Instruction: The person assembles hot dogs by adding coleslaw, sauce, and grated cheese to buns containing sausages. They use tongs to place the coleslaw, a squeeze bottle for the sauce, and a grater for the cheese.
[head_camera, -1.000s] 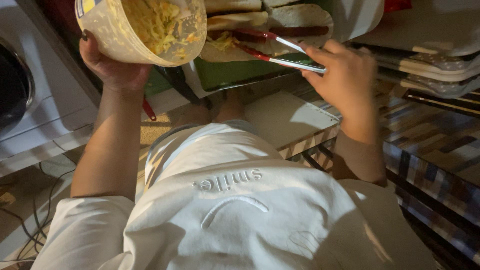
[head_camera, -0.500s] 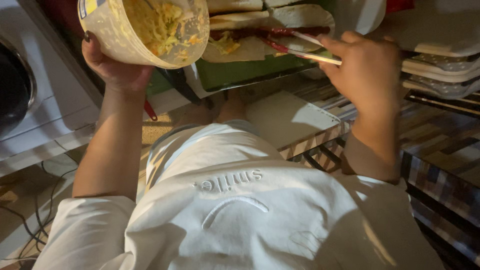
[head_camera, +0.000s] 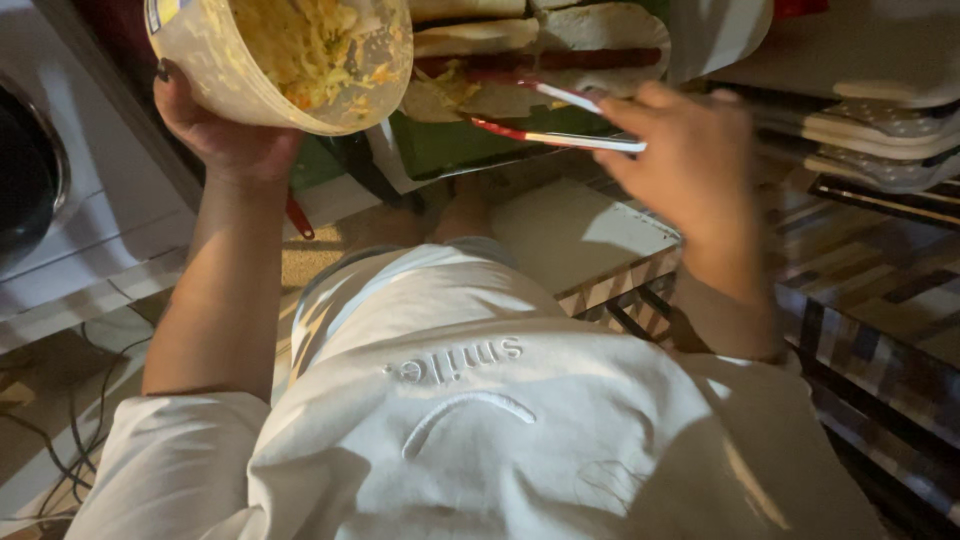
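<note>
My left hand (head_camera: 225, 135) grips a round pale plastic tub (head_camera: 275, 55) from below, tilted toward me. Inside it is a yellow shredded mix with orange bits. My right hand (head_camera: 690, 165) holds a pair of chopsticks (head_camera: 560, 115) with red and white shafts, their tips pointing left at flat pieces of bread or wrap (head_camera: 500, 60). The bread lies on a green tray (head_camera: 470, 145) just right of the tub. Some of the yellow filling sits on the bread.
A white appliance with a dark round opening (head_camera: 40, 200) stands at the left. A small tabletop with a patterned edge (head_camera: 590, 250) is below the tray. Stacked trays (head_camera: 880, 120) and a patchwork-patterned surface (head_camera: 880, 310) are at the right. Cables (head_camera: 70, 440) lie on the floor.
My right hand with the chopsticks has moved right and slightly up and down near the bread. The tub has stayed in my left hand, tilting a little more.
</note>
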